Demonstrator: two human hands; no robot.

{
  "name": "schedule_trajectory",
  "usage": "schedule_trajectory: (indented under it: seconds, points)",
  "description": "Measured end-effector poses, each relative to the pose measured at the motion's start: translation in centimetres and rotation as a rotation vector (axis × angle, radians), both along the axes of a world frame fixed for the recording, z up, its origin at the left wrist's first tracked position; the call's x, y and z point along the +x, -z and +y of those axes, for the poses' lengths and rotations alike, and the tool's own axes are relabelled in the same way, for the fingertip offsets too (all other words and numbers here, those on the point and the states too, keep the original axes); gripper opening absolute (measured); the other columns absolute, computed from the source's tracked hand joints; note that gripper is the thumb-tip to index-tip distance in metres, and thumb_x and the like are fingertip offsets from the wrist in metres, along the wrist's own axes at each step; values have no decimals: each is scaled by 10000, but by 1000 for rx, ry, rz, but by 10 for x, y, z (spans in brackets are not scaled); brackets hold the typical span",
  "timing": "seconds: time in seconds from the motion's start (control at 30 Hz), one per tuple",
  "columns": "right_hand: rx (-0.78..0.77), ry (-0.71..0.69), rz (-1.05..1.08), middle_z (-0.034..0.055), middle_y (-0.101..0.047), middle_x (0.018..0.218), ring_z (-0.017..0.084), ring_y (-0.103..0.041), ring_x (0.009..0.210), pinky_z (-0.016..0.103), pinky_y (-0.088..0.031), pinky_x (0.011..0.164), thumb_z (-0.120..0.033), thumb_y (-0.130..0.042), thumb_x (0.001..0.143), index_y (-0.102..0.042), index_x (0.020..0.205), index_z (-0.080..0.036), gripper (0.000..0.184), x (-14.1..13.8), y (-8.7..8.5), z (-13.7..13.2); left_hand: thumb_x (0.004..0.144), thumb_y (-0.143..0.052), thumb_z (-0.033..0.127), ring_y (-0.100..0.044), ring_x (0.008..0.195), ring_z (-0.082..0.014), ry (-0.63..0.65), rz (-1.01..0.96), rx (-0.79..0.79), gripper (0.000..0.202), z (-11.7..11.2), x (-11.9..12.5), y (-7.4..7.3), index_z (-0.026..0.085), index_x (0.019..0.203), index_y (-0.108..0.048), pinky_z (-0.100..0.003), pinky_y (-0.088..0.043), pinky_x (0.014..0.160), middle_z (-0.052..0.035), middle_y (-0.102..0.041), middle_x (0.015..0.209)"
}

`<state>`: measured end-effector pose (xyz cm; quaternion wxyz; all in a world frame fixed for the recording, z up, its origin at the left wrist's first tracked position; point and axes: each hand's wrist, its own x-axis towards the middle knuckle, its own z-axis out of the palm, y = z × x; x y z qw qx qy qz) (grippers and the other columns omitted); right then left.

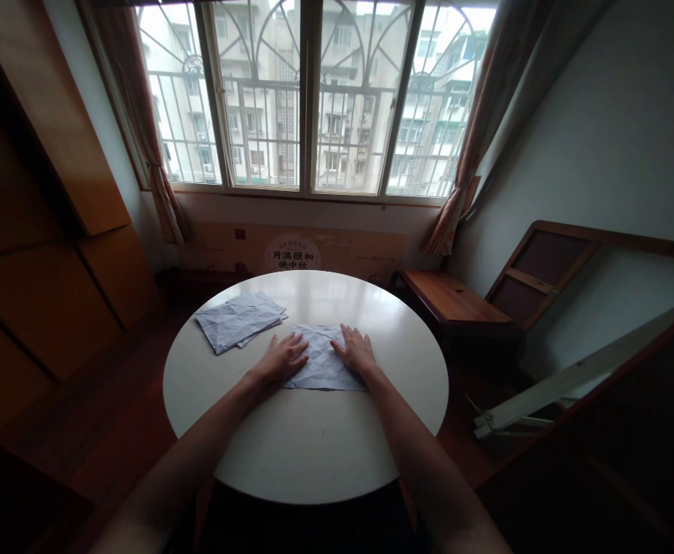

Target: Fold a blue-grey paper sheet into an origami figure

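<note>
The left hand (282, 358) and right hand (355, 352) partly hide the paper (321, 371), each grip spread flat; sheet count of the pile (238, 318) is unclear.

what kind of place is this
Probably a room in a flat: wide barred windows look onto apartment blocks, pinkish-brown tied-back fabric curtains hang beside them, and orange-brown wooden cabinets stand at the left.
</note>
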<state>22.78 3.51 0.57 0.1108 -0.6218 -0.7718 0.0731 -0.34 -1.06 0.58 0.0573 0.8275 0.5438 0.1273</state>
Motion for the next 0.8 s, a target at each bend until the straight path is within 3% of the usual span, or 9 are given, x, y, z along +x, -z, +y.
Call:
schedule_trajectory:
  seconds: [0.13,0.2,0.3,0.4,0.8]
  points:
    - [153,207,94,157,-486,1396,270,-417,1274,365,-295,1061,-490,-412,937,-436,1414,-132,597,16,-5,-1,930,-486,376,-471,1281,-269,-194,-98,149,389,2,-5,-2,202,1254,-614,-433,-362,1071,-115,-549,1366]
    - [157,333,105,167,-515,1341,308,-405,1257,386,-326,1020,-508,-436,920,-567,1292,-137,542,23,-8,-1,919,-502,356,-529,1193,-271,-311,-127,185,347,2,-8,-4,201,1191,-653,-412,-403,1015,-104,-609,1267]
    - [96,364,103,177,-526,1291,330,-398,1232,408,-324,1005,-564,-445,898,-672,1110,-132,533,28,-10,-1,905,-514,367,-545,1138,-285,-401,-133,155,311,3,-11,-4,215,1110,-693,-417,-408,976,-92,-636,1181]
    - [69,339,87,170,-516,1286,330,-386,1226,411,-307,1010,-579,-462,882,-684,1067,-138,527,26,-8,-1,891,-523,387,-537,1134,-283,-395,-142,100,300,3,-11,-4,226,1061,-710,-406,-392,968,-83,-642,1142]
    - [47,237,108,143,-490,1314,299,-398,1223,367,-265,1044,-526,-554,831,-609,1256,-181,550,16,-6,-3,841,-571,401,-524,1129,-273,-365,-148,66,286,-2,-9,-9,260,1034,-727,-379,-374,979,-58,-640,1121]
